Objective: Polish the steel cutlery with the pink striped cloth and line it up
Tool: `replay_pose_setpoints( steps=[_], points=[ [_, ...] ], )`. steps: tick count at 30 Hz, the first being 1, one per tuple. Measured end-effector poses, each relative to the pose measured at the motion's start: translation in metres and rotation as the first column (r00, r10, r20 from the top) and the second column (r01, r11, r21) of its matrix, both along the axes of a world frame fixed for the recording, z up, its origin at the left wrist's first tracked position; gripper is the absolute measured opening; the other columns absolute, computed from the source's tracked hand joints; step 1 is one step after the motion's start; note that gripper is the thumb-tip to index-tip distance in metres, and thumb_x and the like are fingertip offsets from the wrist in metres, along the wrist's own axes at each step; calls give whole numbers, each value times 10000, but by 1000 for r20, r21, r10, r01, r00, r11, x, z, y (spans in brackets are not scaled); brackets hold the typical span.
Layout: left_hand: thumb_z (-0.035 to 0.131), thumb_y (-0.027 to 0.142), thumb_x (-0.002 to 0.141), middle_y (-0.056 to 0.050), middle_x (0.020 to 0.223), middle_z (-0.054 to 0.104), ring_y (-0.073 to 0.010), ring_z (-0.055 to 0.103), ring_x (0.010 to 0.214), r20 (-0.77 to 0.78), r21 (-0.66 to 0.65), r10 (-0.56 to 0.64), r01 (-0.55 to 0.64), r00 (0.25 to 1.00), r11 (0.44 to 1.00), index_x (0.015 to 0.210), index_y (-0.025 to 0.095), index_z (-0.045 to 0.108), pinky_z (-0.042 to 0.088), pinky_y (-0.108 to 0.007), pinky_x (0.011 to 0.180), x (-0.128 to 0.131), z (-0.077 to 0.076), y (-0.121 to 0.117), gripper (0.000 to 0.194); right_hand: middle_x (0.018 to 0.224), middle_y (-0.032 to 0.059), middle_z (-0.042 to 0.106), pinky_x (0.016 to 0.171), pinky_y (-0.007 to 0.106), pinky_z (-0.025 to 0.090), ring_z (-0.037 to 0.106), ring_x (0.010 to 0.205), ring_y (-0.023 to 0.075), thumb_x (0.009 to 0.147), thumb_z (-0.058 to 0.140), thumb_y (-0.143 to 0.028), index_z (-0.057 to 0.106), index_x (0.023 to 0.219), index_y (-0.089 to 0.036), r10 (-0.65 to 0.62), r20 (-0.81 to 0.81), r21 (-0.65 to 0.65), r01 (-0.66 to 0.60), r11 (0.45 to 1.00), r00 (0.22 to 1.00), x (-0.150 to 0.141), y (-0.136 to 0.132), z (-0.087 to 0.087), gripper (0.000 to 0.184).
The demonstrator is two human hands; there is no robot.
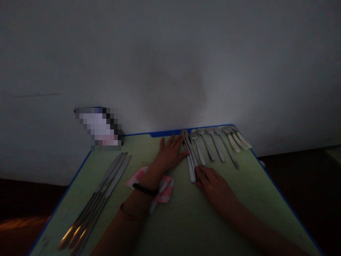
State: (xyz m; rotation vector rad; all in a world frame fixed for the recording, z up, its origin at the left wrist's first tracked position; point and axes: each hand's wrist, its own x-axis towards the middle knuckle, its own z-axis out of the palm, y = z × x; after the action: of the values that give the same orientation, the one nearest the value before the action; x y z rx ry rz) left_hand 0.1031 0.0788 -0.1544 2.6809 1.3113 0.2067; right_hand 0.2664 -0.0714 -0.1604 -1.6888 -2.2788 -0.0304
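Note:
On a green table (186, 213) with a blue edge lies a row of metal spoons (210, 145) at the far right. My left hand (170, 153) lies flat with fingers stretched out, its thumb touching a pair of spoons (190, 156). My right hand (213, 185) rests on the near ends of the same spoons, fingers curled down onto the handles. A pink and white checked cloth (166, 192) lies under my left wrist, which wears a dark bead bracelet.
Several long knives (101, 199) lie side by side on the table's left part. White-handled utensils (238, 140) end the spoon row at the far right corner. A blurred-out object (99, 128) stands at the back left. A grey wall rises behind the table.

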Motion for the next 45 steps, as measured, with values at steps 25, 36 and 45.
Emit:
replay_pose_setpoints(
  steps=[25,36,45],
  points=[
    [211,658,841,-14,1498,195,-285,106,1369,-3,2,-20,20,1000,1000,1425,265,161,48,-543,1080,-1,-3,1,706,1351,182,432,925,390,461,481,1174,255,844,309,-56,437,1292,-75,-29,89,-91,37,995,996,-2,-6,2,467],
    [208,666,836,-53,1488,225,-277,127,1364,-1,15,-4,4,1000,1000,1410,221,218,43,-533,1084,1,-3,0,727,1340,181,440,915,407,462,457,1193,270,886,356,-158,435,1294,-95,-46,92,-93,55,994,995,-3,-6,-2,420],
    [193,653,848,-26,1501,185,-283,112,1367,-20,11,-17,17,1000,1000,1419,247,189,67,-532,1080,0,-1,-1,701,1330,186,455,943,400,453,467,1182,273,902,377,-250,451,1284,-46,-87,44,-119,92,989,995,-8,-6,11,439]
  ],
)
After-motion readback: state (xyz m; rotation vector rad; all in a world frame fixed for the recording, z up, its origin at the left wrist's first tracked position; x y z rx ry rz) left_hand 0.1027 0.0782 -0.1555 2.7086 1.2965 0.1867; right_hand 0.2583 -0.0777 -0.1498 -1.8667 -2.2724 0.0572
